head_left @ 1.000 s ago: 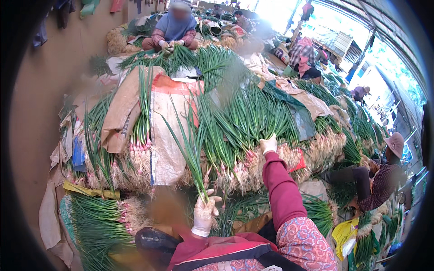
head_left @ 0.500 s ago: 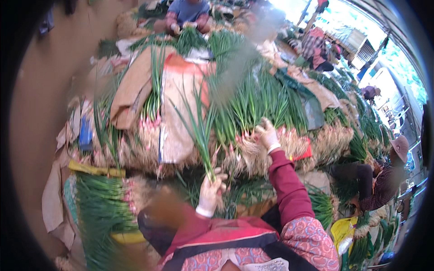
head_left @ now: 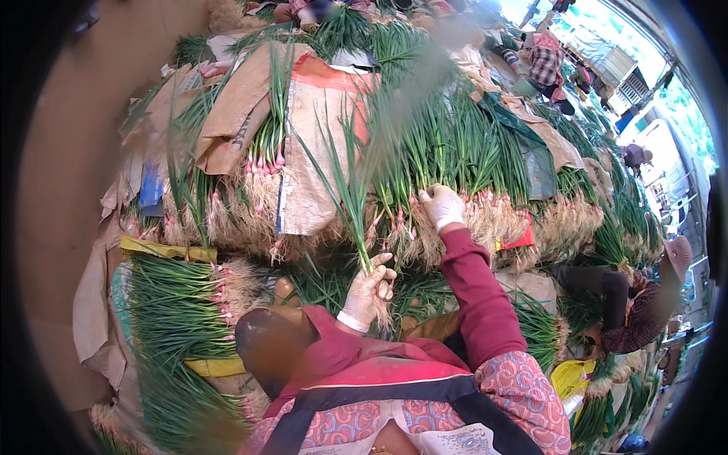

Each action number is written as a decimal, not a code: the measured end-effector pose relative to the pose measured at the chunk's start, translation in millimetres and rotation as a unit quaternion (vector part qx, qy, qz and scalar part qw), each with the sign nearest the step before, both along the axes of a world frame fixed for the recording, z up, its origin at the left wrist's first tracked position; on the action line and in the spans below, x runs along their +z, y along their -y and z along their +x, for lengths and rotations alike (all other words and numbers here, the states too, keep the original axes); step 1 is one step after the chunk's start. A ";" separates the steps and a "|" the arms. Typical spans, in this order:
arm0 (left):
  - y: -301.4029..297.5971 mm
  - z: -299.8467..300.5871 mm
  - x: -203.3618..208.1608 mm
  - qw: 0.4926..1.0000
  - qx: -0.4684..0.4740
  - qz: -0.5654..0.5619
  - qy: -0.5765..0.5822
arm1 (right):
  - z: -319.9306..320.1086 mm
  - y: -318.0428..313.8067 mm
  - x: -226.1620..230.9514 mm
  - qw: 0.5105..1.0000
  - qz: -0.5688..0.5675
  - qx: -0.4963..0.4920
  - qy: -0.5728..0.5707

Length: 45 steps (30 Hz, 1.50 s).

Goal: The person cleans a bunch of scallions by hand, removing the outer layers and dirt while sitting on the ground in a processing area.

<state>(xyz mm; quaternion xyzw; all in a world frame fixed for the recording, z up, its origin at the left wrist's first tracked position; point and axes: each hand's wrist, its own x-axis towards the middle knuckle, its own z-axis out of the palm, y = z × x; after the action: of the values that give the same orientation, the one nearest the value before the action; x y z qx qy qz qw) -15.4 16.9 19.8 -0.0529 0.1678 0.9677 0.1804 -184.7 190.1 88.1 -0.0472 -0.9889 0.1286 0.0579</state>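
In a white glove, my left hand [head_left: 367, 294] is closed around a small bunch of green onions [head_left: 353, 205]. Their long leaves point up and away, and pale roots hang below my fingers. My right hand [head_left: 443, 206], gloved too, reaches to a wide heap of green onions [head_left: 462, 155] in front of me. Its thumb and fingertips pinch at the stem bases, beside the pink bulbs; how many stems they grip is hidden. Shaggy tan roots face me along the heap's near edge.
Tan sacking [head_left: 315, 152] covers part of the heap. More onions [head_left: 174, 296] lie sideways at my left, with a yellow strip [head_left: 168, 249] above them. A co-worker in a pink hat [head_left: 675, 262] sits at the right; others work farther back.
My view has shifted, so the heap sits higher and farther right. My right hand has moved slightly left along the bulbs, and its fingers have closed. The left keeps its bunch.
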 end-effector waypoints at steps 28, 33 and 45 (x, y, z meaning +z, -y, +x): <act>1.2 -1.5 6.1 0.994 0.035 -0.099 0.002 | 9.2 -46.8 -5.2 0.856 -0.508 -0.037 0.091; -1.3 1.2 -0.6 0.992 0.040 -0.116 0.008 | 45.9 -38.9 15.3 0.831 -0.546 0.059 0.091; -8.1 -1.4 -0.9 0.975 -0.025 -0.220 0.034 | 164.1 20.6 -37.5 0.920 -0.346 0.179 0.040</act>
<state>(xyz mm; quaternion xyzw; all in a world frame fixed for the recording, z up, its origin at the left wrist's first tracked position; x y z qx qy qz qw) -16.8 25.0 18.8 -0.1197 0.3719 0.8999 0.1935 -20.7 169.5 50.6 0.1087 -0.8762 0.4688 -0.0254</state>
